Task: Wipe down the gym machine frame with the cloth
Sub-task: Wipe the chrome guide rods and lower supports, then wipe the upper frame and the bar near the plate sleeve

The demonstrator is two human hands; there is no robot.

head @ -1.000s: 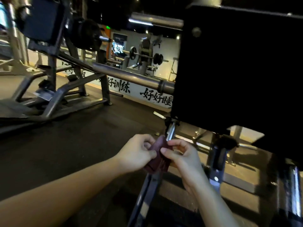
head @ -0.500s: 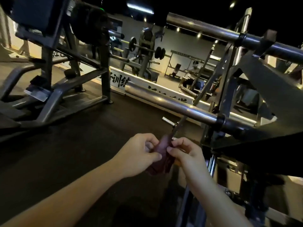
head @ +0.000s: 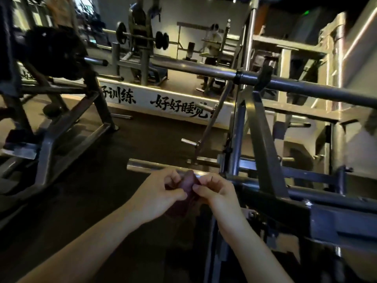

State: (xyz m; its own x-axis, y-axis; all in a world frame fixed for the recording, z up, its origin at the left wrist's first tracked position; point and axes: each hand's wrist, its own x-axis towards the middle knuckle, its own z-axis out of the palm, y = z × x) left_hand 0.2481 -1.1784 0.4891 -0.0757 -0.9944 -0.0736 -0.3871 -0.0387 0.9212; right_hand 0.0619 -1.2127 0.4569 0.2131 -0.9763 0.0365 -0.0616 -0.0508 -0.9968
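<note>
Biggest worry from where I'm standing: the cloth point(head: 188, 187) is wadded up really small between both hands, so if it goes onto the gym machine frame point(head: 326, 213) like that it'll only cover a thin strip, and knuckles could scrape the metal. The loose tail hanging below the palms also looks like it could snag on the bolts and brackets low on the frame, just under the right hand. It's dim in here too, so missed patches seem likely.

As for the grip: left hand point(head: 161, 193) and right hand point(head: 216, 193) are both curled in tight, thumb against fingertips, each pinching the dark maroon cloth from its own side. The cloth sits squeezed between the two hands, a bit poking up above the thumbs, the rest drooping down between the palms. It's right in front of the chrome bar point(head: 142, 166), but I can't tell if it's actually touching that or just held near it
</note>
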